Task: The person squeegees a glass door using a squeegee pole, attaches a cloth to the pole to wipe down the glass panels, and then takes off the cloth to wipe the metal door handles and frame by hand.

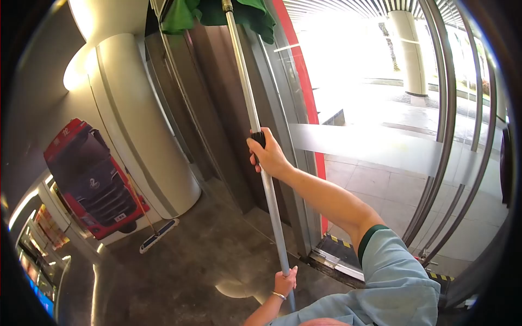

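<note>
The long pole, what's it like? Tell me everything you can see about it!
The long pole is straight and silvery, like shiny metal, with a slightly thicker, greyer lower part. Near its middle is a black collar, partly covered by the right hand. The left hand grips it lower down. It slants up to green cloth at the picture's top. Its bottom end isn't visible.
</note>
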A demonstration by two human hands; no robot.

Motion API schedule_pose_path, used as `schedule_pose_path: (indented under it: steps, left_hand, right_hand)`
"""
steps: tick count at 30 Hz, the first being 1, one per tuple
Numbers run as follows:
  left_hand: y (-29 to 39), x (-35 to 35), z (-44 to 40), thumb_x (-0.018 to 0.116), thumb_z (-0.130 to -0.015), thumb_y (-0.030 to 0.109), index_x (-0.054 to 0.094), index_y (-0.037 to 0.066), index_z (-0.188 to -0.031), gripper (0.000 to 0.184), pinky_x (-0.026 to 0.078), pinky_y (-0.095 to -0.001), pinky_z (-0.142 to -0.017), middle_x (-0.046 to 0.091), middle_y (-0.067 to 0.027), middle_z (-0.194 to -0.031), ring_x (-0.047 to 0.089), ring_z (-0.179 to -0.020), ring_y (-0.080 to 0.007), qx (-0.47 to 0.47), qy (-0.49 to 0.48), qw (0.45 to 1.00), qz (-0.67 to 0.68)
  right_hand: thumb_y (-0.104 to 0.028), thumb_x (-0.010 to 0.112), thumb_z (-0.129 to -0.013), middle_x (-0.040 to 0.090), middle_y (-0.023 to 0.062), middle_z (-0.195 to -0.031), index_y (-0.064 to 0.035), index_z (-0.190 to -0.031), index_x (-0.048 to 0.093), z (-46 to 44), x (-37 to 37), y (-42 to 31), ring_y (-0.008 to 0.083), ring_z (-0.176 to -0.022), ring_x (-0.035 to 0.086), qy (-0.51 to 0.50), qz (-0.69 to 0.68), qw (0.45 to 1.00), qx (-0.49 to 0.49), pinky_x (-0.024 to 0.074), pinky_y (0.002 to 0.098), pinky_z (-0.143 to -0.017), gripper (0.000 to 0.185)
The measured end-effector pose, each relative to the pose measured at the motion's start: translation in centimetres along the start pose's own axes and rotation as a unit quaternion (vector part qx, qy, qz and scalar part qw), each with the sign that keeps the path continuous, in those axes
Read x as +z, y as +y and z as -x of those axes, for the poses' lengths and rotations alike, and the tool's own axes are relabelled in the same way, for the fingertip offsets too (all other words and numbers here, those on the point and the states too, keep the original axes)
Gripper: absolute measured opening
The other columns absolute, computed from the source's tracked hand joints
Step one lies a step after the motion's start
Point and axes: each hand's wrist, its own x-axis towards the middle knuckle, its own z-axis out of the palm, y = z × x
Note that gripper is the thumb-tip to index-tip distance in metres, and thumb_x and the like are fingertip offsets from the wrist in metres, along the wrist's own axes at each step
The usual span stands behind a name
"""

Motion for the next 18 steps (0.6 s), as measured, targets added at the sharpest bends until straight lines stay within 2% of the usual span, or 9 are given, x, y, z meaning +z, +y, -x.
schedule_pose_path:
  steps: [2,5,8,11,15,16,18]
  left_hand:
    - [1.0,2.3,-1.4,0.062,-0.090,0.020,0.045,0.010,-0.054,0.042,0.036,-0.0270,-0.035,0.046,-0.0005,-0.047,0.045,-0.036,-0.0104,0.015,0.014,0.999,-0.025]
    - [2.2,6.9,-3.4,0.058,-0.094,0.022,0.042,0.009,-0.054,0.044,0.036,-0.0284,-0.036,0.040,-0.0004,-0.045,0.039,-0.036,-0.0107,-0.003,0.002,1.000,0.019]
    - [3.1,10.6,-5.4,0.056,-0.094,0.022,0.042,0.009,-0.055,0.044,0.037,-0.0290,-0.036,0.041,-0.0014,-0.044,0.040,-0.035,-0.0115,0.016,0.002,0.999,0.028]
    - [4.7,12.7,-7.6,0.056,-0.094,0.022,0.042,0.009,-0.053,0.045,0.037,-0.0299,-0.035,0.041,-0.0022,-0.044,0.041,-0.034,-0.0126,0.040,0.030,0.999,0.021]
    - [10.6,15.0,-10.2,0.057,-0.093,0.025,0.042,0.010,-0.051,0.047,0.036,-0.0295,-0.033,0.043,-0.0020,-0.042,0.044,-0.031,-0.0136,0.062,0.075,0.995,0.014]
    - [12.6,15.3,-10.8,0.056,-0.093,0.025,0.043,0.010,-0.051,0.047,0.036,-0.0301,-0.033,0.043,-0.0025,-0.041,0.044,-0.031,-0.0142,0.082,0.075,0.994,0.004]
    - [17.1,15.4,-12.1,0.056,-0.093,0.027,0.042,0.010,-0.051,0.047,0.037,-0.0314,-0.033,0.044,-0.0043,-0.041,0.045,-0.031,-0.0159,0.109,0.095,0.989,-0.027]
  right_hand:
    - [-0.022,0.056,-0.092,0.050,0.0048,-0.078,-0.0028,-0.119,0.040,-1.7,-1.2,0.3,0.0101,-0.056,0.054,-0.014,0.011,1.000,-0.005,0.0441,0.0254,-0.040,0.037]
    - [-0.023,0.057,-0.092,0.051,0.0050,-0.079,-0.0021,-0.119,0.040,-4.6,-3.2,0.2,0.0098,-0.056,0.053,-0.032,0.029,0.999,-0.003,0.0439,0.0249,-0.041,0.038]
    - [-0.029,0.057,-0.090,0.054,0.0091,-0.075,0.0008,-0.129,0.033,-7.0,-5.1,-0.5,0.0141,-0.052,0.054,-0.043,0.066,0.997,-0.017,0.0456,0.0300,-0.043,0.055]
    - [-0.030,0.057,-0.090,0.055,0.0102,-0.076,0.0008,-0.129,0.033,-9.7,-6.5,-1.4,0.0141,-0.051,0.054,-0.061,0.036,0.997,-0.043,0.0459,0.0303,-0.043,0.055]
    - [-0.029,0.055,-0.093,0.056,0.0140,-0.077,-0.0002,-0.139,0.021,-9.2,-7.1,-4.6,0.0167,-0.050,0.055,-0.038,0.087,0.993,-0.067,0.0463,0.0313,-0.044,0.065]
    - [-0.025,0.050,-0.094,0.060,0.0238,-0.097,-0.0023,-0.144,0.012,-8.8,-7.3,-4.2,0.0299,-0.069,0.064,-0.054,0.105,0.992,-0.050,0.0523,0.0400,-0.059,0.067]
    - [-0.020,0.049,-0.095,0.057,0.0255,-0.101,-0.0037,-0.146,0.007,-8.9,-7.4,-1.0,0.0248,-0.060,0.059,-0.012,0.175,0.963,-0.206,0.0505,0.0377,-0.055,0.068]
